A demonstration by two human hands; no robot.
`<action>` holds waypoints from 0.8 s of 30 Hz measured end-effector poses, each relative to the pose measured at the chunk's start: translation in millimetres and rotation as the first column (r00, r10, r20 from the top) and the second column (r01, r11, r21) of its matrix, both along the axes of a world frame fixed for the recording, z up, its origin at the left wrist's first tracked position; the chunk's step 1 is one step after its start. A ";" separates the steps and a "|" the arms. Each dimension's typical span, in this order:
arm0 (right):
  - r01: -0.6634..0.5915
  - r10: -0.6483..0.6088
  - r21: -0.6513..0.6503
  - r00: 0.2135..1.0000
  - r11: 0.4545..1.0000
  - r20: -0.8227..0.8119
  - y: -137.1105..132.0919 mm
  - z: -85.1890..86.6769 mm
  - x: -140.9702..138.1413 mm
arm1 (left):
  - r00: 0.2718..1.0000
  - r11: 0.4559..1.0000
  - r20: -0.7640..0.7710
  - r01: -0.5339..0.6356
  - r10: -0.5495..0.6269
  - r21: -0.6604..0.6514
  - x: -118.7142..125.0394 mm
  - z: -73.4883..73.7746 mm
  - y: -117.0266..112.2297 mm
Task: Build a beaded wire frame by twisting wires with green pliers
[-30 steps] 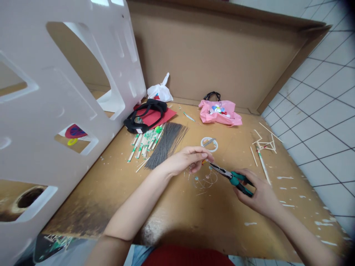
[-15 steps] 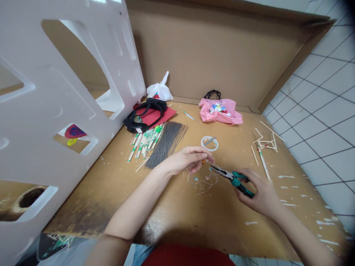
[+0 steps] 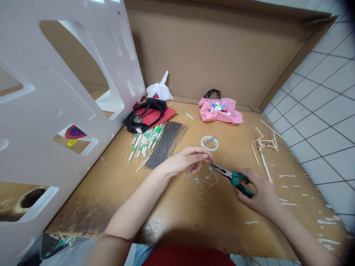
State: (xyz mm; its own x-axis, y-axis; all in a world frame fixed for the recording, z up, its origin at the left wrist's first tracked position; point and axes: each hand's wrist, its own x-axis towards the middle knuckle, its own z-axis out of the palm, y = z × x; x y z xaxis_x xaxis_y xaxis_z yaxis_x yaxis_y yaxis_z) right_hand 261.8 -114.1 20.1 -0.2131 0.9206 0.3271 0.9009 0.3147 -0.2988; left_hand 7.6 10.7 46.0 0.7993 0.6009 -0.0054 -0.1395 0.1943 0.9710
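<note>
Green-handled pliers (image 3: 235, 180), clamped in the fingers of the right hand (image 3: 257, 192), were brought back toward the small orange piece (image 3: 204, 161) pinched by the left hand (image 3: 188, 159), nearside of the white ring (image 3: 202, 143), close work apparently being resumed.

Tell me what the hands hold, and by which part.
The right hand holds the pliers by their green-and-black handles. The left hand seems to pinch a small orange piece; its gripped part is hidden.

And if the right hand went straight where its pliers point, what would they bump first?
Probably the left hand, or the small orange bit at its fingertips: the right hand points its pliers there. Depth is hard to judge, though.
</note>
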 end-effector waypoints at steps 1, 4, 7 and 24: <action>0.001 -0.001 -0.004 1.000 1.000 -0.004 0.1 -0.9 -0.2 | 1.000 1.000 0.001 0.001 -0.001 -0.002 -0.1 -0.2 0.3; 0.004 -0.004 -0.003 1.000 1.000 -0.011 0.4 -3.4 -1.2 | 1.000 1.000 0.004 0.000 0.000 -0.004 -0.3 -1.0 1.1; 0.012 -0.013 -0.013 0.999 1.000 -0.032 0.2 -5.1 -3.5 | 1.000 1.000 0.009 -0.003 0.003 -0.005 -0.2 -1.7 1.1; 0.094 -0.136 -0.166 0.956 0.982 -0.260 -9.7 -22.0 -17.9 | 0.999 0.999 0.009 -0.045 0.045 0.004 2.0 4.3 -4.1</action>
